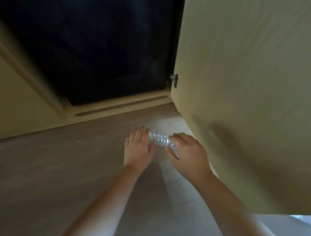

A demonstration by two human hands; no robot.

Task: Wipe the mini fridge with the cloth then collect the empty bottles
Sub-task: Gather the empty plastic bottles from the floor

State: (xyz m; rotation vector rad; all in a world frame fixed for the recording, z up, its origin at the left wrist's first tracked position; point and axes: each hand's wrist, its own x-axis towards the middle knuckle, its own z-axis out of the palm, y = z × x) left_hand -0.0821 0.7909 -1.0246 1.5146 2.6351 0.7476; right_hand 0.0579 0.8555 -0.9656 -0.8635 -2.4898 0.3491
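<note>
Wood-grain floor [50, 175] fronts the dark mini fridge [93, 49]. Clear plastic bottle [159, 139] lies sideways at its 5 o'clock. Right hand [187, 151] curls round one end; left hand [138, 145] rests flat against the other. Advice: squeeze lightly, lift level.

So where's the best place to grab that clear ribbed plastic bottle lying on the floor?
Probably round its ribbed middle, from above. The clear ribbed plastic bottle lies on its side on the wood-look floor, so its rounded flank faces up, and the ribs should resist slipping. The right hand curls over one end; the left hand touches the other.
</note>
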